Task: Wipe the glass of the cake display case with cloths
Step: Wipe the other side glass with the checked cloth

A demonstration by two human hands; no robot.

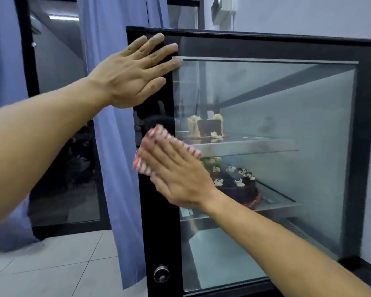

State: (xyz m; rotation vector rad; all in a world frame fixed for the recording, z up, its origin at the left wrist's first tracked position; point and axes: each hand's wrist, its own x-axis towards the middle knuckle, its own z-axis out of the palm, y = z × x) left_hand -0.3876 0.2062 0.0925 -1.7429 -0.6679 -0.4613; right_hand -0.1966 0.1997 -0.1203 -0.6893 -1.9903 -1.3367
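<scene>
Black-framed cake display case (364, 129), upright, red-white striped cloth (159, 144) flat against its glass (287, 129)

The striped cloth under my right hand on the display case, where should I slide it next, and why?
Probably slide the striped cloth rightward onto the glass. The right hand presses it flat mostly over the black frame strip, while the left hand braces the top corner, and the pane looks hazy.

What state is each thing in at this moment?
Left hand: flat, fingers spread, braced on the case's upper left corner.
Right hand: flat, pressing the cloth to the case.
Cloth: red-and-white striped, folded, pinned under the right hand.
Case: closed.
Sliced cake: upper shelf, partly cut.
Dark cake: lower shelf, whole.
Curtain: hanging, drawn.
</scene>
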